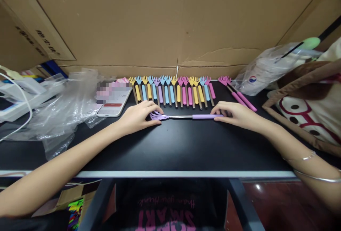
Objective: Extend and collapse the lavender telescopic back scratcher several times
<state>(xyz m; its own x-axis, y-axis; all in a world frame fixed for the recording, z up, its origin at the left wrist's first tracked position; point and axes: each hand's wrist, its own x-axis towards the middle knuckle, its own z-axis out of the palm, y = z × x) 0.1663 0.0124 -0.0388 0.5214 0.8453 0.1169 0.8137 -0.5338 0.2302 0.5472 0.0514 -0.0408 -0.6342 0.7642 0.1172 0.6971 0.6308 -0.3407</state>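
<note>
A purple telescopic back scratcher (pixel 183 116) lies stretched out sideways on the black table (pixel 170 145). My left hand (pixel 138 116) grips its claw-shaped head at the left end. My right hand (pixel 234 113) is closed around its purple handle at the right end. Just behind it, several collapsed scratchers (pixel 172 92) in yellow, blue, purple and pink lie side by side in a row, claws toward the cardboard wall. Two pink scratchers (pixel 238 94) lie apart at the row's right end.
A phone (pixel 114 99) lies left of the row, beside crumpled clear plastic bags (pixel 64 106). A plastic bag (pixel 269 67) and a brown and white cloth bag (pixel 309 106) stand at the right. A cardboard wall (pixel 170 21) closes the back. White cables and boxes (pixel 18 92) sit far left.
</note>
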